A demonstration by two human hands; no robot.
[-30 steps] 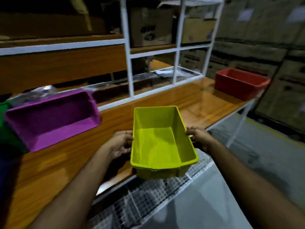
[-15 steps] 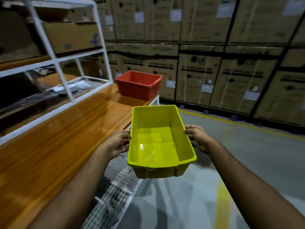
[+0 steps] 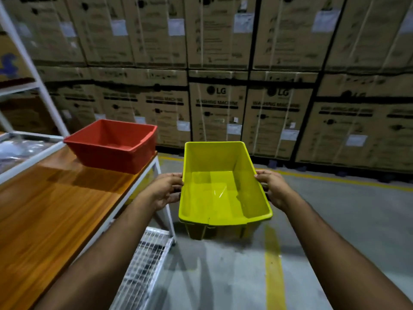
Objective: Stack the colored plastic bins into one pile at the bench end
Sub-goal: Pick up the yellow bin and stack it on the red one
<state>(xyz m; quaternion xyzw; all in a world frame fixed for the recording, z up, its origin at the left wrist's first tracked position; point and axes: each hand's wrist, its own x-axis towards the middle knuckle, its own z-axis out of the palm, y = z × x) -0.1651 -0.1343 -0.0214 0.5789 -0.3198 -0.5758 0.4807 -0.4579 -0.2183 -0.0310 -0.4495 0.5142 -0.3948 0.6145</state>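
Note:
I hold an empty yellow-green bin [image 3: 220, 193] in the air over the floor, to the right of the bench. My left hand [image 3: 166, 190] grips its left rim and my right hand [image 3: 273, 189] grips its right rim. A red bin [image 3: 111, 145] stands empty at the far end of the wooden bench [image 3: 44, 215], up and to the left of the yellow bin, apart from it.
A wall of stacked cardboard cartons [image 3: 223, 86] fills the background. A white shelf frame [image 3: 42, 86] rises on the bench's left side. A wire mesh shelf [image 3: 143, 269] juts out below the bench edge. The grey floor [image 3: 335, 220] carries yellow lines.
The view has swung right along the bench: the purple bin has left the view, the red bin is much closer, and the yellow bin now hangs over the floor instead of the bench.

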